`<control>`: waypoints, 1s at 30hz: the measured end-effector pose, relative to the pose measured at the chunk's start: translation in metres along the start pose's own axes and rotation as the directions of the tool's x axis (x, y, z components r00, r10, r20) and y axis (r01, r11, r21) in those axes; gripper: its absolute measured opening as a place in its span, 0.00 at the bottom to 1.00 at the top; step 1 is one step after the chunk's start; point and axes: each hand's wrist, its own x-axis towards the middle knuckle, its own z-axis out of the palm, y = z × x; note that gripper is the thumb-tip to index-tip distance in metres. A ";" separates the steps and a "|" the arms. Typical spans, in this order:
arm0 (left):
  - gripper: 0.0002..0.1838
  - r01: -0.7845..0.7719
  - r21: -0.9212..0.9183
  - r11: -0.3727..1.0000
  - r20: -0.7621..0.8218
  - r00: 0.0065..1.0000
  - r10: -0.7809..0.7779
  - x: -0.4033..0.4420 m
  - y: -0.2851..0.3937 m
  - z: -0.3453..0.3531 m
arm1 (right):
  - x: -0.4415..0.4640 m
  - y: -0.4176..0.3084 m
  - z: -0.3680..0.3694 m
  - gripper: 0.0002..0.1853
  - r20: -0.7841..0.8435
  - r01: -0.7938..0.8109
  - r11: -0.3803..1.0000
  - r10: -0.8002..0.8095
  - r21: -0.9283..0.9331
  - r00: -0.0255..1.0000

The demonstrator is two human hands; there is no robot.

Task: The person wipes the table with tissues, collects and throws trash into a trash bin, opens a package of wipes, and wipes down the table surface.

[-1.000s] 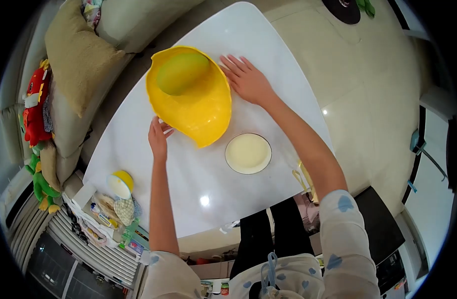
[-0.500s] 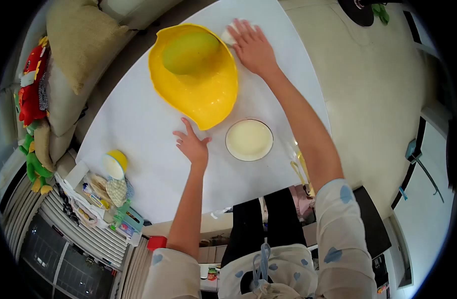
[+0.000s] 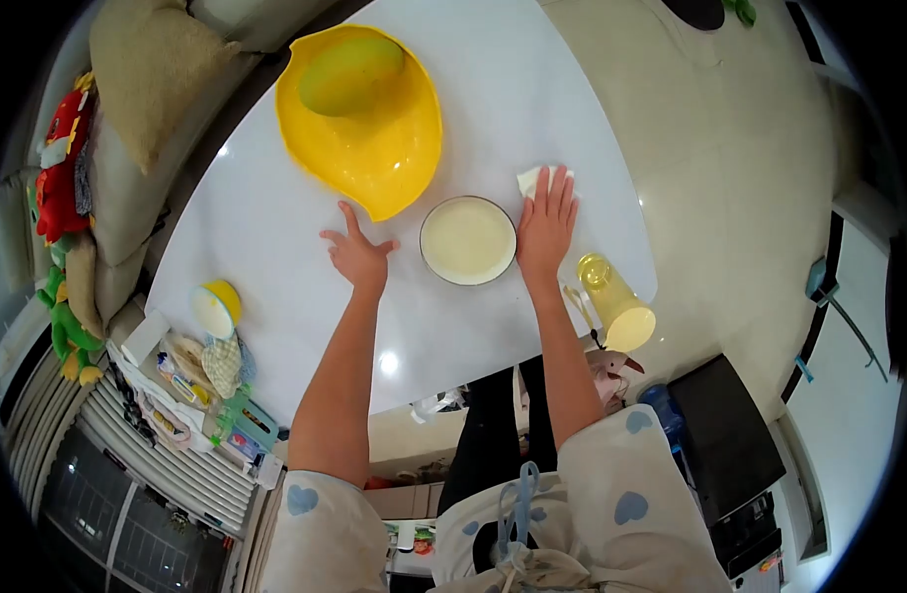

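Observation:
My right hand (image 3: 546,235) lies flat on a folded white tissue or cloth (image 3: 528,182), fingers stretched out and pointing away from me. Just left of that hand stands a round dish (image 3: 468,241) with a dark rim and a pale cream surface. My left hand (image 3: 360,259) has its fingers spread and rests on the white table, holding nothing. Beyond its fingertips is a yellow leaf-shaped bowl (image 3: 399,158), and a large green-yellow mango (image 3: 350,77) lies in it.
A clear yellowish cup (image 3: 611,301) is near the right edge of the white table (image 3: 493,89). On the left stand a small yellow-and-white cup (image 3: 216,308) and a cluttered box (image 3: 191,385). A sofa (image 3: 191,94) borders the far left side.
My right hand has slid the white tissue or cloth back toward me, from beside the yellow bowl to beside the round dish. My left hand keeps its spread pose; the view has shifted slightly.

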 end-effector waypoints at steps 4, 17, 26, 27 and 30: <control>0.59 0.043 -0.054 0.998 0.082 0.996 -0.039 0.001 0.008 -0.015 | -0.059 0.011 0.002 0.27 0.043 0.006 1.000 -0.007 0.022 0.999; 0.51 0.006 -0.160 0.987 0.254 0.967 0.035 -0.155 -0.055 0.052 | -0.166 0.024 0.011 0.27 0.190 0.312 0.950 -0.304 -0.014 0.934; 0.46 -0.099 -0.040 0.994 0.144 0.984 0.103 -0.202 -0.041 0.085 | -0.145 -0.010 0.031 0.24 0.079 0.374 0.927 -0.374 0.021 0.924; 0.44 -0.114 -0.006 0.993 0.109 0.988 0.114 -0.202 -0.042 0.087 | -0.171 -0.007 0.031 0.25 0.123 0.454 0.888 -0.460 0.073 0.879; 0.43 -0.126 0.001 0.992 0.093 0.988 0.126 -0.202 -0.043 0.088 | -0.211 0.012 -0.001 0.26 0.206 0.490 0.842 -0.533 0.225 0.821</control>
